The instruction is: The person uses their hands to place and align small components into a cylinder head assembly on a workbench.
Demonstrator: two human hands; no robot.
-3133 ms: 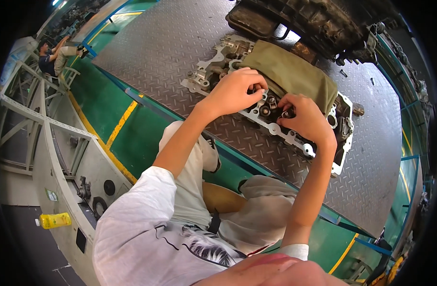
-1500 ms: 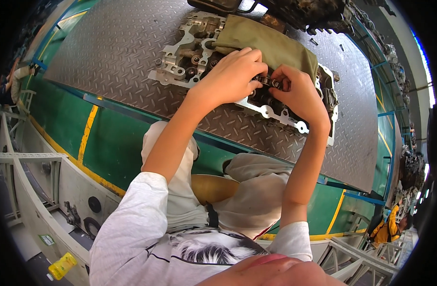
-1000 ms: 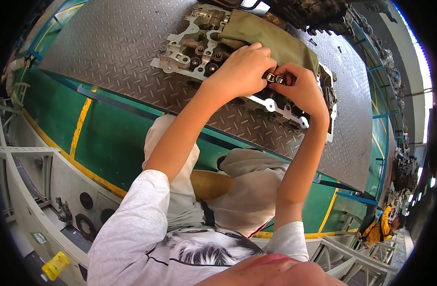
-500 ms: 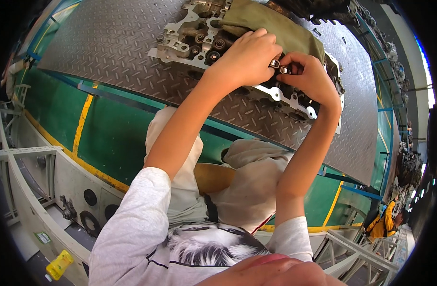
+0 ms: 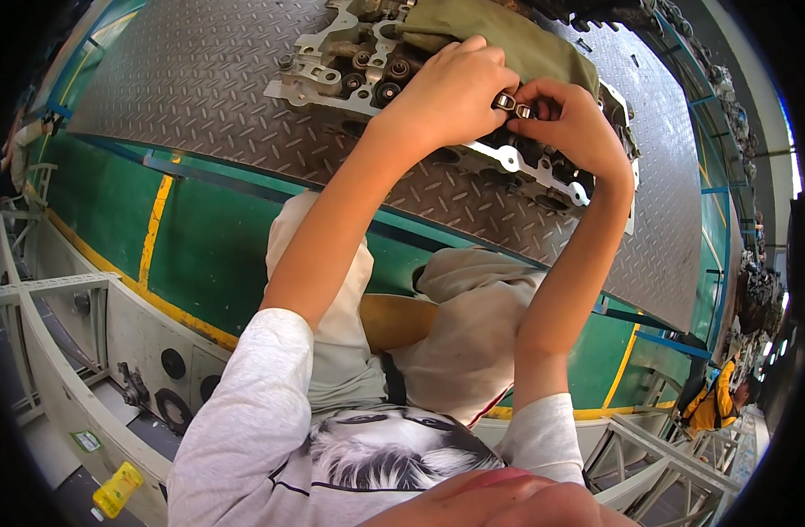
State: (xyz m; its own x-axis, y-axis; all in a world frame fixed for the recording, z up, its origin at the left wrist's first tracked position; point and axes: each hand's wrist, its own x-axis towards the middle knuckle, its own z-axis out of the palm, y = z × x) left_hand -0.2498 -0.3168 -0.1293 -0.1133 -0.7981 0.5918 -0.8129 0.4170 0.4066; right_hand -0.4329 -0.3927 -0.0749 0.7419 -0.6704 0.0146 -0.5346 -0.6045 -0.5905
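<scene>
A metal cylinder head (image 5: 509, 159) lies on the patterned steel bench top, with round valve springs (image 5: 387, 93) showing in its open bays. Over its middle, my left hand (image 5: 468, 86) has its fingers curled and closed on a small shiny rocker arm (image 5: 505, 102). My right hand (image 5: 568, 123) pinches a second small rocker arm (image 5: 524, 111) between thumb and fingers, right beside the first. The two metal pieces are close together, and I cannot tell whether they touch. My left fingertips are partly hidden behind the hand. An olive cloth (image 5: 508, 39) covers the far side of the head.
The diamond-plate bench top (image 5: 218, 79) spreads around the cylinder head. Dark engine parts (image 5: 605, 10) stand at the far edge. A yellow bottle (image 5: 118, 489) sits lower left near a grey frame. A person in a yellow jacket (image 5: 712, 400) is at far right.
Both hands stay close together over the cylinder head. The small rocker arms between them have risen slightly and show more clearly. The whole view has shifted a little.
</scene>
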